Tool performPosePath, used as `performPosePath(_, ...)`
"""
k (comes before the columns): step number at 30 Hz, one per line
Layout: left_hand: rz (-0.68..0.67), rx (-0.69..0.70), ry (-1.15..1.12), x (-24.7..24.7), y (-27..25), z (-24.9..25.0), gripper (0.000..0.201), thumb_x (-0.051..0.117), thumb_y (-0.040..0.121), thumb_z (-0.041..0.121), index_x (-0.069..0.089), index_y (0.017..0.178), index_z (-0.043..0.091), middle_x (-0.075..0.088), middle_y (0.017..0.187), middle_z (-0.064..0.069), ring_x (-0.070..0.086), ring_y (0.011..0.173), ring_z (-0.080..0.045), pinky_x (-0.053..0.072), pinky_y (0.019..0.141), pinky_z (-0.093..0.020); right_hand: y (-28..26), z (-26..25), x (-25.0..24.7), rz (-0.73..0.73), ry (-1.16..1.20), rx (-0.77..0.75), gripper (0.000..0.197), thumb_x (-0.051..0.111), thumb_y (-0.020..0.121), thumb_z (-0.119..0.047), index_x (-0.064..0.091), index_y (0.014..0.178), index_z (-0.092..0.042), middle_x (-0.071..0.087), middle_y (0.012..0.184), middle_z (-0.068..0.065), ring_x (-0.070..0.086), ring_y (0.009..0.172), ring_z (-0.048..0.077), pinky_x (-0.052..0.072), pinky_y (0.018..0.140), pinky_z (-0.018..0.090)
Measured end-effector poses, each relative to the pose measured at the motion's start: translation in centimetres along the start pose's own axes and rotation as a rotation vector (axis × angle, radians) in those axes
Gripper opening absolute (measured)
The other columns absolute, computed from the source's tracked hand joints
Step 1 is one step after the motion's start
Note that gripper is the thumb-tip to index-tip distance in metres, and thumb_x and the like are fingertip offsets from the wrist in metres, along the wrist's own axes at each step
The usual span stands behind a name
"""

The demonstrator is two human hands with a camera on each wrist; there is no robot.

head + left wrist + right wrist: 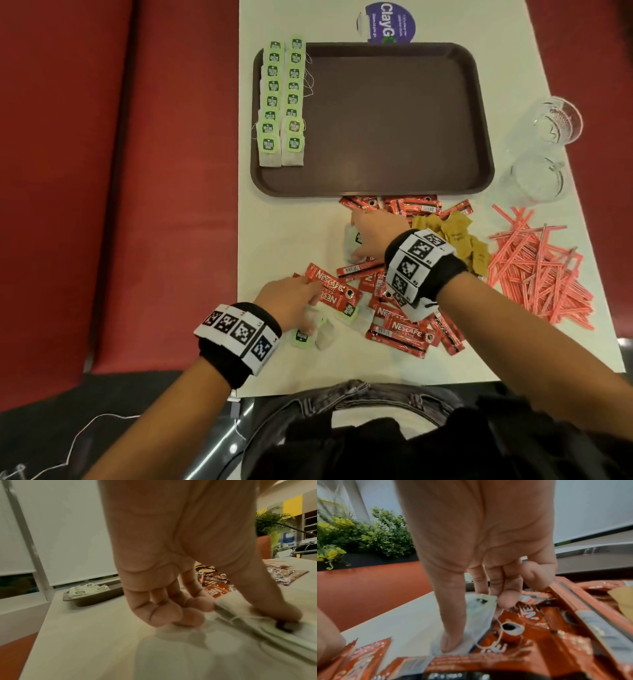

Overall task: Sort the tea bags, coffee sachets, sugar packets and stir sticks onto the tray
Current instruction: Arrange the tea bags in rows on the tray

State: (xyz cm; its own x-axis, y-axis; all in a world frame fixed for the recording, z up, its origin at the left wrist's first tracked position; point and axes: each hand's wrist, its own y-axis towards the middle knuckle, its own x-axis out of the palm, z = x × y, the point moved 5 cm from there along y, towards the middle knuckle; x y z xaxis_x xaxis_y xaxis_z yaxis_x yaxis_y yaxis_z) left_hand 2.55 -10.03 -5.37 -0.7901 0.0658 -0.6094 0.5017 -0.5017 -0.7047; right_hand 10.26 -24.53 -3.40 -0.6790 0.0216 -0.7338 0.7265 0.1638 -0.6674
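A brown tray (pixel 394 120) lies at the far end of the white table, with two columns of green-tagged tea bags (pixel 282 102) along its left side. My right hand (pixel 356 240) (pixel 477 622) pinches a loose tea bag (pixel 351 241) (pixel 479 614) between thumb and fingers, just in front of the tray. My left hand (pixel 310 310) (pixel 238 615) grips another tea bag (pixel 323 334) (pixel 231 609) flat on the table, near the front left. Red coffee sachets (pixel 397 329), brown sugar packets (pixel 455 233) and pink stir sticks (pixel 537 270) lie in heaps to the right.
Two clear glasses (pixel 555 120) (pixel 534 178) stand at the table's right edge beside the tray. A purple round sticker (pixel 387 22) sits behind the tray. A red bench seat (pixel 102 171) runs along the left of the table. More sachets (pixel 411 204) touch the tray's front rim.
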Motion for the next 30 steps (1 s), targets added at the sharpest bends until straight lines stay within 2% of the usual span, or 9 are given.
performPosePath(4,0.027,0.003,-0.116,0.5,-0.1,-0.7,0.027,0.069,0.079,0.029,0.056,0.098,0.015,0.047,0.100,0.003,0.042,0.086,-0.012,0.032,0.068,-0.024,-0.1,0.2,0.2,-0.035,0.043,-0.009,0.050,0.067,0.083,-0.031,0.045,0.124,-0.014,0.058,0.117,0.005,0.057,0.104,0.023,0.042,0.076,0.031)
performPosePath(7,0.129,0.019,-0.305,-0.3,-0.7,-1.4,0.017,0.068,0.081,0.023,0.053,0.086,0.018,0.043,0.088,0.006,0.045,0.084,-0.014,0.034,0.064,-0.020,-0.5,0.8,-0.1,-0.050,0.245,0.006,0.050,0.072,0.078,-0.022,0.043,0.118,-0.016,0.056,0.105,0.004,0.055,0.091,0.022,0.042,0.070,0.029)
performPosePath(10,0.251,0.025,-0.643,-1.8,-1.3,-2.1,0.022,0.066,0.084,0.017,0.046,0.083,0.027,0.054,0.086,-0.001,0.059,0.078,-0.021,0.046,0.065,-0.019,-0.8,1.2,-0.8,-0.037,0.404,-0.002,0.051,0.076,0.074,-0.016,0.037,0.106,-0.017,0.048,0.086,-0.002,0.051,0.073,0.015,0.040,0.058,0.022)
performPosePath(12,0.307,0.061,-0.957,-3.4,-1.8,-2.3,0.029,0.062,0.086,0.007,0.049,0.092,0.032,0.052,0.091,-0.008,0.065,0.077,-0.022,0.055,0.064,-0.020,-0.5,1.2,-1.1,-0.027,0.418,-0.027,0.053,0.078,0.073,-0.017,0.033,0.101,-0.017,0.047,0.077,-0.003,0.048,0.063,0.011,0.037,0.052,0.021)
performPosePath(14,0.366,0.067,-1.150,-4.9,-1.8,-2.9,0.041,0.058,0.085,-0.004,0.054,0.101,0.033,0.049,0.097,-0.007,0.065,0.086,-0.022,0.058,0.072,-0.026,-0.1,1.0,-1.2,-0.019,0.392,-0.054,0.045,0.076,0.075,-0.018,0.035,0.093,-0.017,0.048,0.075,-0.003,0.048,0.059,0.011,0.036,0.049,0.021)
performPosePath(18,0.490,-0.021,-1.276,-7.2,-1.0,-4.4,0.028,0.057,0.082,-0.009,0.062,0.096,0.015,0.057,0.098,-0.002,0.060,0.090,-0.016,0.056,0.068,-0.016,0.7,0.4,-1.3,-0.024,0.316,-0.111,0.034,0.071,0.080,-0.019,0.038,0.072,-0.021,0.044,0.073,-0.006,0.043,0.059,0.008,0.034,0.052,0.018)
performPosePath(23,0.588,-0.125,-1.293,-9.4,0.4,-7.3,0.010,0.060,0.087,0.007,0.060,0.086,0.017,0.062,0.089,-0.002,0.060,0.085,-0.015,0.054,0.079,-0.030,1.6,-0.9,-3.7,-0.023,0.381,-0.189,0.017,0.069,0.083,-0.018,0.062,0.095,-0.009,0.058,0.081,-0.001,0.054,0.067,0.013,0.047,0.061,0.024)
performPosePath(26,0.679,-0.172,-1.249,-11.2,1.2,-9.3,0.017,0.061,0.086,0.007,0.056,0.086,0.023,0.064,0.089,-0.002,0.059,0.084,-0.015,0.051,0.077,-0.030,2.6,-1.9,-6.2,0.034,0.384,-0.245,0.019,0.060,0.089,-0.021,0.064,0.106,-0.013,0.059,0.093,-0.002,0.054,0.081,0.012,0.042,0.072,0.024)
performPosePath(30,0.726,-0.219,-1.121,-13.7,2.9,-11.2,0.021,0.055,0.088,0.006,0.054,0.092,0.026,0.063,0.089,-0.001,0.059,0.080,-0.014,0.050,0.071,-0.027,4.9,-3.2,-8.3,0.038,0.559,-0.230,0.021,0.051,0.094,-0.017,0.059,0.113,-0.015,0.059,0.085,-0.004,0.049,0.061,0.002,0.043,0.053,0.014)
